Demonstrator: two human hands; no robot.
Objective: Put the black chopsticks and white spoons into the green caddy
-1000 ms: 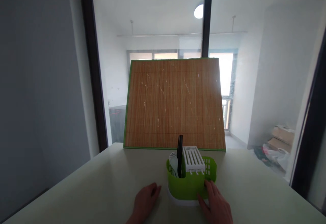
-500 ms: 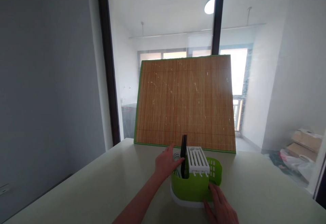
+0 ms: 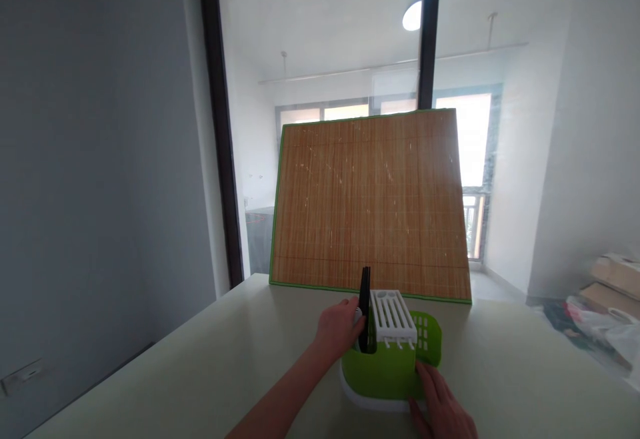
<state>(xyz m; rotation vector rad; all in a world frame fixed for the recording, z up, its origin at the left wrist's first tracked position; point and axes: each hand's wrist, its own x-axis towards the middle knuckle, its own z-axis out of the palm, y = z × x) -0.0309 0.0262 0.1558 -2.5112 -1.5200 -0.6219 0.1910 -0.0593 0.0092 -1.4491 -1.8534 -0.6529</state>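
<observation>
A bright green utensil holder [image 3: 377, 376] with a white base stands upright on the table. My left hand [image 3: 339, 327] reaches into its left compartment, fingers curled around a pale, greyish object [image 3: 358, 315] that is mostly hidden. Just right of those fingers, black upright sticks [image 3: 365, 299] rise from the holder, close to the thumb. A white slotted rack [image 3: 393, 314] with small hooks along its front sits on top. At the holder's lower right corner, my right hand [image 3: 443, 400] grips the side, fingers on the green wall and thumb low by the base.
The pale table [image 3: 210, 359] extends on both sides of the holder. Behind it, a bamboo mat [image 3: 370, 206] with green edging leans upright against a dark-framed glass partition [image 3: 227, 159]. Cardboard boxes [image 3: 607, 289] and plastic bags lie beyond the table at right.
My left hand has closed in on the pale object beside the black sticks, covering more of it. The right hand stays on the holder. The whole view has shifted slightly.
</observation>
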